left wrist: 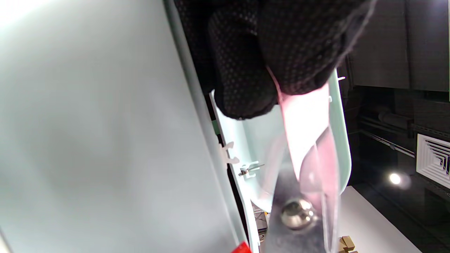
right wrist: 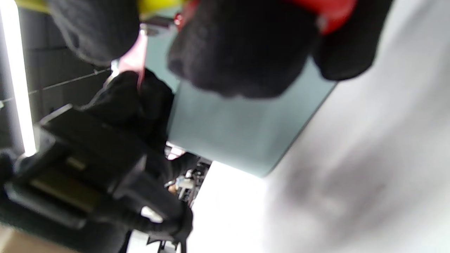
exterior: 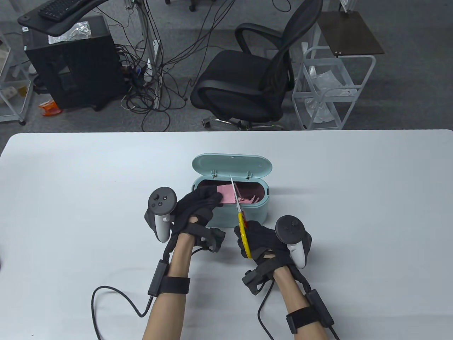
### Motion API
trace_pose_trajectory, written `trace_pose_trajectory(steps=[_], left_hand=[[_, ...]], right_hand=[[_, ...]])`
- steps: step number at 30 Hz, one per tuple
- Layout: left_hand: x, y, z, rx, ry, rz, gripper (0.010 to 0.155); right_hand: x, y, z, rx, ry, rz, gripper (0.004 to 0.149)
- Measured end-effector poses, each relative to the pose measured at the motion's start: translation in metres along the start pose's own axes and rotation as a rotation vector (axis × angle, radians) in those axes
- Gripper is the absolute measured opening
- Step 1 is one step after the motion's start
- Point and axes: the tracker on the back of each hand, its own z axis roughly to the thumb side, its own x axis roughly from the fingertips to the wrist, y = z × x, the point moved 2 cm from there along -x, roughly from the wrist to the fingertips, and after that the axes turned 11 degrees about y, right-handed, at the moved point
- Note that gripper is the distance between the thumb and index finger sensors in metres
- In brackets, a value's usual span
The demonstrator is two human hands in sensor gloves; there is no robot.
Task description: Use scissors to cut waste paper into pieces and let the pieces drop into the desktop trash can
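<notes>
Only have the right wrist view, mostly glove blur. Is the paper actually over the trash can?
Observer: Yes. In the table view the left hand holds the pink paper above the open trash can.
Operator: Scissors on the paper?
Observer: The right hand grips the yellow-handled scissors; the blades run along the paper's right edge, pointing toward the hinge.
Operator: Any pieces in the can?
Observer: Pink scraps lie inside, right of the blades.
Operator: Lid in the way?
Observer: No, the lid stands open behind the can.
</notes>
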Motion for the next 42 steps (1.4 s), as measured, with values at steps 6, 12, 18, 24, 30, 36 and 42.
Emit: trace_pose_trajectory(steps=[6, 12, 18, 24, 30, 36, 42], left_hand=[[0.001, 0.0, 0.0, 0.011, -0.004, 0.018, 0.039], [0.001, 0.0, -0.003, 0.049, -0.009, 0.038, 0.039], [0.002, -0.001, -0.005, 0.088, -0.02, 0.041, 0.039], [0.003, -0.001, -0.005, 0.11, -0.028, 0.061, 0.039], [0.004, -0.001, -0.005, 0.108, -0.027, 0.061, 0.039], [0.003, -0.002, -0.005, 0.095, -0.025, 0.052, 0.039], [0.003, -0.002, -0.005, 0.092, -0.025, 0.05, 0.039]], right_hand=[[0.004, 0.003, -0.006, -0.03, -0.013, 0.002, 0.064], [0.009, -0.004, -0.014, 0.032, -0.065, 0.183, 0.081], [0.012, -0.007, -0.015, 0.087, -0.033, 0.171, 0.08], [0.012, -0.012, -0.011, 0.134, 0.007, 0.125, 0.079], [0.008, -0.017, -0.007, 0.112, 0.021, 0.119, 0.074], [0.005, -0.017, -0.004, 0.1, 0.028, 0.095, 0.071], [0.004, -0.016, -0.004, 0.085, 0.031, 0.079, 0.069]])
